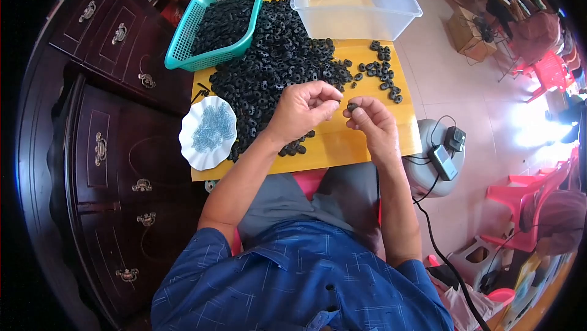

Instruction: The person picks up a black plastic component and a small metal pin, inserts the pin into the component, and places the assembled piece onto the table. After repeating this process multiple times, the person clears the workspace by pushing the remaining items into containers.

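Right hand (379, 128) pinches a black piece (352, 106) over the yellow table (342, 145), near the left hand (299, 111), whose grip I cannot tell; handling one piece seems the present step, the next move calling for steadiness

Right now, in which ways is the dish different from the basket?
The dish is white with a wavy rim; the basket is green with meshed walls. The dish holds bluish bits; the basket holds black pieces. The dish looks smaller than the basket. Both hold many small things.
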